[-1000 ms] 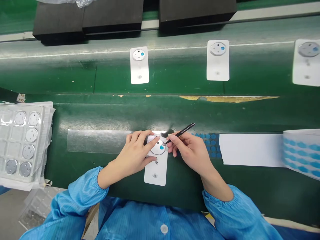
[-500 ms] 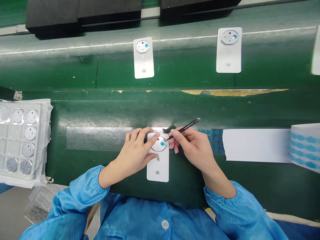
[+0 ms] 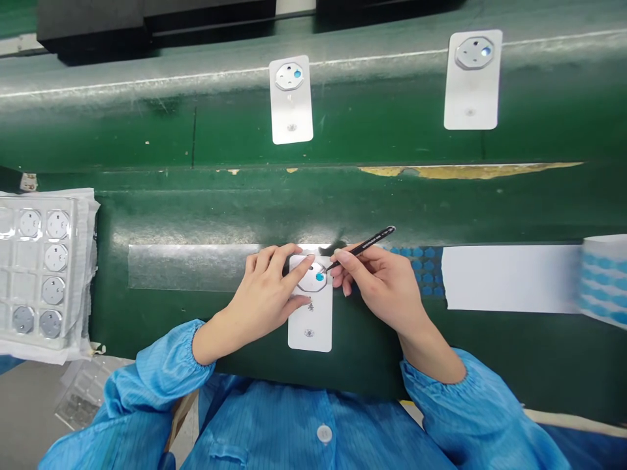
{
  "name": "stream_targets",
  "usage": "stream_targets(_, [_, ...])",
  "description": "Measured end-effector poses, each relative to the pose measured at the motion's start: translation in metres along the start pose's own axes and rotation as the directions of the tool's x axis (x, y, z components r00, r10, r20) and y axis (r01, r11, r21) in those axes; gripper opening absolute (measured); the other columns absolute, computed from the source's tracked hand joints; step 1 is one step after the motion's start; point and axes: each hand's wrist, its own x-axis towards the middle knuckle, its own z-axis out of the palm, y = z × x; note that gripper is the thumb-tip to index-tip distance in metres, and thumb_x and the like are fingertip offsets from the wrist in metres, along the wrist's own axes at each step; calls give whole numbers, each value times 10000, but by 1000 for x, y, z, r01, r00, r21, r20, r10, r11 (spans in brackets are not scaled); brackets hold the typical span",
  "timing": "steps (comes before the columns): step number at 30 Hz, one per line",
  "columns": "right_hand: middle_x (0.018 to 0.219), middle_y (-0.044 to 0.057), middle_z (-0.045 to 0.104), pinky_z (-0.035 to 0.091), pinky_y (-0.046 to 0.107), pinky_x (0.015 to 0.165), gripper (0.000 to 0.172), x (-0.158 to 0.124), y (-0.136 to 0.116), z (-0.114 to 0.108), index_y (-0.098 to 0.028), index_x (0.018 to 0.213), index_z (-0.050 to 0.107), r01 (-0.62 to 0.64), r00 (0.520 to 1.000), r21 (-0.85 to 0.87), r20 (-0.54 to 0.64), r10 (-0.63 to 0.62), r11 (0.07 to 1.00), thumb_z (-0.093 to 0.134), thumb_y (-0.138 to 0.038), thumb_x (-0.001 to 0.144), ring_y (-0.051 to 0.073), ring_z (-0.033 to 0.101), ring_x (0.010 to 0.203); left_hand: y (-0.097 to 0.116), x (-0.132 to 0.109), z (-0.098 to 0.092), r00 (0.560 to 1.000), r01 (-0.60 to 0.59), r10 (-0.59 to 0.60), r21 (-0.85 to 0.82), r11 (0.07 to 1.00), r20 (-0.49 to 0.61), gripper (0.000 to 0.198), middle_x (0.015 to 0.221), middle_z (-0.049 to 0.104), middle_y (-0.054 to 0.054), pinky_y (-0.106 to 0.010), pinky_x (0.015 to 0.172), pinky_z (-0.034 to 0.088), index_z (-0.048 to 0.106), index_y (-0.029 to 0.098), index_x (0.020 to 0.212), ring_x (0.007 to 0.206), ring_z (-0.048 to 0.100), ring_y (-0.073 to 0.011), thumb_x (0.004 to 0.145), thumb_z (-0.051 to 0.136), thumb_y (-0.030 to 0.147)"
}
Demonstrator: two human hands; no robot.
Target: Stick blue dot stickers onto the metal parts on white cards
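A white card (image 3: 309,326) lies on the green bench before me, with a silver octagonal plate (image 3: 306,282) at its top. One blue round sticker (image 3: 320,277) is on the plate's right part. My left hand (image 3: 267,287) rests at the card's left edge, index finger and thumb spread apart on the plate and card. Between the thumb and fingers of my right hand (image 3: 379,284) is a pair of black tweezers (image 3: 372,240), held like a pen. Their tips are at the sticker's upper right; whether they touch it I cannot tell.
Two similar cards (image 3: 292,124) (image 3: 470,98) lie on the green strip ahead. A clear tray (image 3: 24,254) of octagonal plates stands at left. A sheet of blue stickers (image 3: 431,264), white paper (image 3: 509,277) and a sticker roll (image 3: 605,281) extend rightward. Black boxes (image 3: 210,13) stand at the back.
The view has shifted slightly, and a third card at the far right edge has left it. Both hands, the tweezers and the sticker keep nearly the same places on the card.
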Motion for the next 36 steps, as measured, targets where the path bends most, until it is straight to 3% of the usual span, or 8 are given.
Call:
stream_targets(11, [645, 24, 706, 528, 263, 460, 420, 0, -4, 1, -190, 835, 712, 17, 1000, -21, 1, -17, 1000, 690, -600, 923, 123, 602, 451, 1, 1, 0, 1000, 2, -2, 7, 1000, 0, 623, 1486, 469, -165, -526, 998, 420, 466, 250, 1504, 1323, 427, -376, 952, 719, 386])
stream_targets(17, [654, 21, 709, 527, 254, 463, 379, 0, -2, -1, -185, 850, 714, 35, 999, -34, 8, -35, 999, 678, -549, 951, 122, 614, 460, 2, 0, -2, 1000, -14, 16, 62, 998, -27, 641, 1495, 483, -185, -520, 1001, 441, 475, 188, 1499, 1324, 450, -379, 947, 724, 399])
stream_targets(23, [645, 17, 708, 528, 247, 467, 351, 1, 0, 0, -179, 869, 715, 64, 998, -23, 21, -63, 998, 682, -518, 956, 119, 614, 456, 15, -9, 4, 985, -135, 152, 186, 973, -80, 419, 1478, 537, -184, -470, 1065, 455, 516, 133, 1452, 1380, 498, -331, 1044, 544, 224])
stream_targets(27, [631, 15, 704, 534, 253, 478, 346, 1, 0, 0, -175, 897, 714, 70, 997, 7, 34, -70, 998, 692, -517, 948, 125, 618, 458, 19, -15, 11, 977, -135, 169, 237, 962, -129, 339, 1479, 556, -190, -472, 1086, 474, 595, 132, 1368, 1404, 510, -337, 1058, 529, 251])
stream_targets(32, [635, 16, 707, 530, 252, 465, 381, 1, -5, -5, -176, 888, 707, 83, 994, 137, -86, -71, 987, 735, -555, 903, 121, 611, 448, 23, -18, 16, 980, -128, 171, 330, 935, -103, 385, 1536, 517, -199, -490, 1143, 455, 577, 116, 1422, 1438, 494, -341, 1071, 501, 255])
stream_targets(36, [630, 15, 701, 518, 240, 458, 381, -3, -8, -8, -175, 877, 714, 121, 985, 161, -142, -98, 979, 743, -555, 896, 114, 610, 449, 30, -18, 16, 987, -140, 162, 436, 889, -14, 456, 1565, 478, -217, -520, 1181, 415, 504, 79, 1503, 1464, 459, -370, 1067, 461, 206])
